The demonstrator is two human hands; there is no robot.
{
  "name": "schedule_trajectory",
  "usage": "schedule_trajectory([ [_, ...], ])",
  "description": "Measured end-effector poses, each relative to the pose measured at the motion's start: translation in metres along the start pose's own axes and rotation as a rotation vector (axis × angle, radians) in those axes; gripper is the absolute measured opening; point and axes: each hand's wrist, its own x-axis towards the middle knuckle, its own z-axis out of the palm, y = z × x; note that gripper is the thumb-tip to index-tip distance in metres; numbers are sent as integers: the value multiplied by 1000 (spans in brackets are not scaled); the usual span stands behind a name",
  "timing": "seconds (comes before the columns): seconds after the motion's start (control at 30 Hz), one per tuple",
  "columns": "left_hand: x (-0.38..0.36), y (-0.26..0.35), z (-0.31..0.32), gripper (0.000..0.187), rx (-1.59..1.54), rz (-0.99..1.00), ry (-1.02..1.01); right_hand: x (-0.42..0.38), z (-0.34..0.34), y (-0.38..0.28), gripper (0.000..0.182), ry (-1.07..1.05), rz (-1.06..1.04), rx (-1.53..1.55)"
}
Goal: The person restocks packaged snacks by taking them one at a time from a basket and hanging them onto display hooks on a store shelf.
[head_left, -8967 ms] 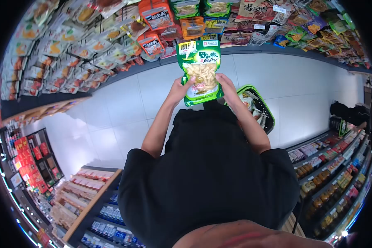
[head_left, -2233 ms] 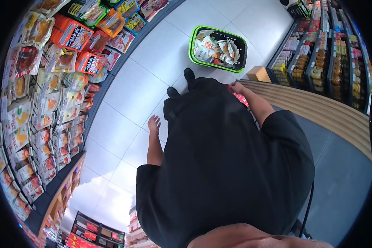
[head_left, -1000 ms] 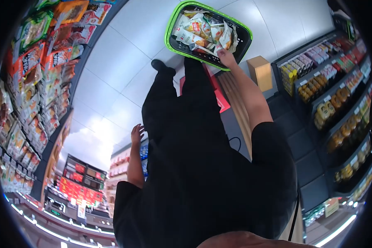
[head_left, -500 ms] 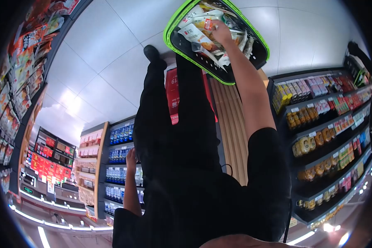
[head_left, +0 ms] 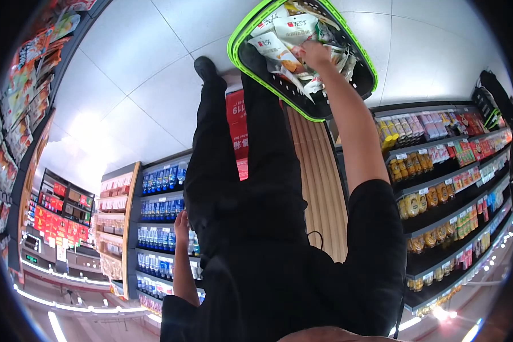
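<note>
- Shop floor (head_left: 148, 62): big pale tiles, smooth, glossy, thin straight joints, bright glare far L.
- Rack on R (head_left: 433, 105): dark, tiered, bowed by the lens; yellow tubs (head_left: 422, 203) + small bright packs, labels too small to read.
- Shelves lower L: light wood upright (head_left: 133, 205), rows of blue packs (head_left: 164, 180), prob. plastic.
- Ridged wood-look panel (head_left: 319, 188) runs alongside R leg; red printed panel (head_left: 236, 119) shows btwn the legs, flat, white lettering.
- Basket (head_left: 320, 107): blk plastic, rounded corners, holes in wall, smooth lime-green rim (head_left: 231, 48); top of view, in front of the person, just beside R leg.
- White pouches (head_left: 296, 28) inside basket: flat, crinkly, satin finish, red logos, food pics; piled at angles, overlapping.
- R hand (head_left: 316, 55): over/among the pouches, fingers bent, pointing down into pile; can't tell if it grips one. R arm reaches fwd, nearly straight, bare below blk short sleeve (head_left: 370, 199).
- L hand (head_left: 181, 225): hangs low by blk trousers (head_left: 211, 154), fingers loosely extended, nothing seen in it; elbow slightly bent.
- Blk shoe (head_left: 205, 69), rounded toe, on tiles.
</note>
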Motion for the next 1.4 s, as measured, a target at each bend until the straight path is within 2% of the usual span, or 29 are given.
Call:
schedule_trajectory([
  [0.03,-1,5,2,37,20,13,3,-7,10,4,40,8,2,3],
  [0.1,-7,17,11,35,27,45,31,-23,27,13,31,136,26,284],
  [0.13,-8,22,14,35,31,50,29,-27,30,18,31,141,30,287],
  [0.23,-10,25,16,34,10,53,70,-33,47,38,31,433,103,512],
  [0.27,-8,25,12,33,54,67,51,-23,58,50,34,303,208,524],
  [0.37,11,5,-5,32,77,113,25,-45,19,56,33,257,200,612],
  [0.43,12,6,-8,32,54,148,20,-56,2,60,31,119,303,1007],
  [0.5,11,14,-12,34,154,153,-21,-55,14,73,37,153,261,1067],
  [0.53,3,28,-6,34,156,166,-22,-68,-3,67,42,179,216,1118],
  [0.57,-7,39,3,35,195,198,-7,-87,-22,65,40,217,230,897],
  [0.67,-14,43,4,39,125,190,1,-98,-9,76,30,262,264,978],
  [0.73,-19,47,4,40,32,164,3,-115,-3,80,31,331,271,910],
  [0.8,-27,53,2,41,68,188,-9,-132,0,85,32,447,289,780],
  [0.9,-41,60,3,40,38,310,-4,-186,-21,79,44,438,304,879],
  [1.0,-42,68,-5,37,31,493,21,-227,-31,71,45,479,240,900],
  [1.03,-48,78,-3,35,29,548,57,-228,-26,72,45,483,183,765],
  [1.07,-50,86,-3,33,26,626,74,-229,-16,68,45,597,115,764],
  [1.1,-48,95,-3,32,37,704,86,-259,-43,50,38,549,61,727],
  [1.13,-48,107,0,31,45,781,99,-277,-54,39,38,638,-188,849],
  [1.17,-57,122,6,30,51,855,123,-293,-69,25,36,558,-275,976],
  [1.2,-59,135,10,28,44,924,120,-302,-80,13,31,477,-173,810],
  [1.23,-73,149,19,27,18,1041,90,-307,-80,1,28,650,-350,716],
  [1.27,-95,164,28,27,33,1083,86,-299,-76,-6,26,632,-477,720],
  [1.3,-105,173,37,28,31,1114,86,-307,-84,-20,25,554,-464,634],
  [1.33,-114,177,46,28,-1,1131,101,-315,-98,-35,26,560,-595,497],
  [1.37,-122,183,56,29,-1,1159,25,-336,-117,-53,27,474,-657,518],
  [1.4,-130,191,64,31,0,1190,-53,-360,-137,-73,27,491,-650,398],
])
